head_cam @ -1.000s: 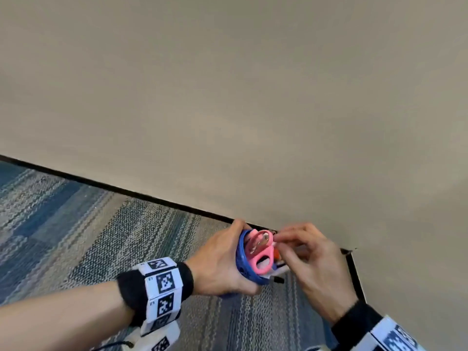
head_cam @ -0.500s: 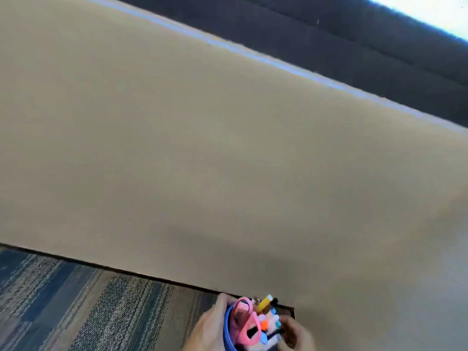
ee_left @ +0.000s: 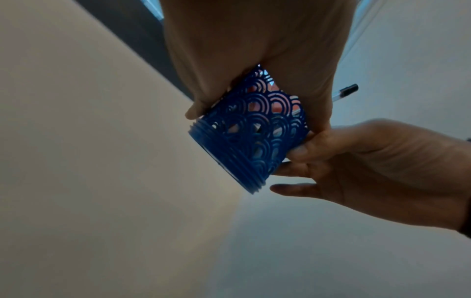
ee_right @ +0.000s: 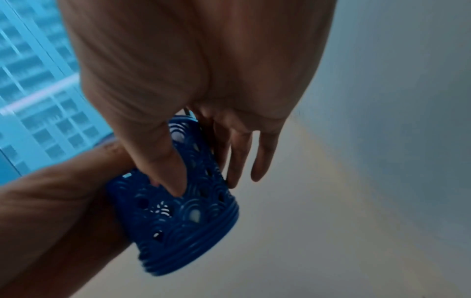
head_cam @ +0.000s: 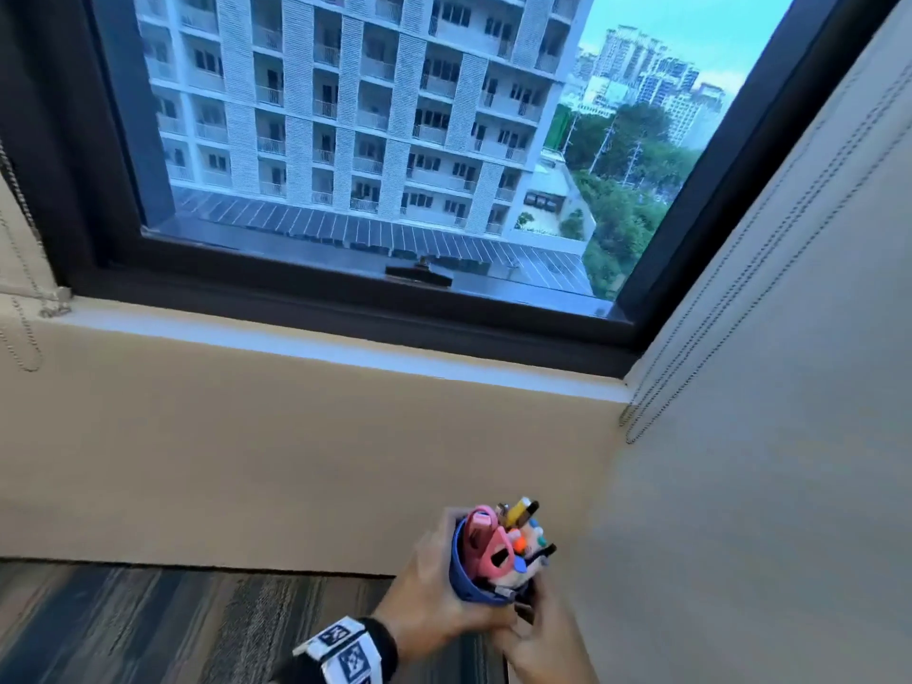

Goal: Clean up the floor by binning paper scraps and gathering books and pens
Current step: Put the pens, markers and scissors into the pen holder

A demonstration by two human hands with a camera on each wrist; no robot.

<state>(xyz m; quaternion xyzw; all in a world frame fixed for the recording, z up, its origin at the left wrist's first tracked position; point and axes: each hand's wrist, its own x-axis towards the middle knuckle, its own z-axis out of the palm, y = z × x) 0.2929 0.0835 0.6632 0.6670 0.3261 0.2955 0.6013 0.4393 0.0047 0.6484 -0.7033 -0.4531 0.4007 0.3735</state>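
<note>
Blue pen holder (head_cam: pixel 461 580): tilted, held above the carpet (head_cam: pixel 148 629), near the wall (head_cam: pixel 247 461) corner below the window (head_cam: pixel 345 140). Contents: pens (head_cam: pixel 518 513), pink scissors (head_cam: pixel 486 545). Left hand (head_cam: pixel 434 599): curled round its side. Right hand (head_cam: pixel 540 644): thumb and fingers gripping its lower wall.

I see a blue cup (head_cam: pixel 461 582) pierced all over with a fish-scale arch pattern. Inside the cup are pink scissors (head_cam: pixel 486 545) and a yellow pen (head_cam: pixel 517 511) with a black tip. The carpet (head_cam: pixel 148 629) below the cup is striped blue and grey. The wall (head_cam: pixel 247 461) behind the cup is beige.
</note>
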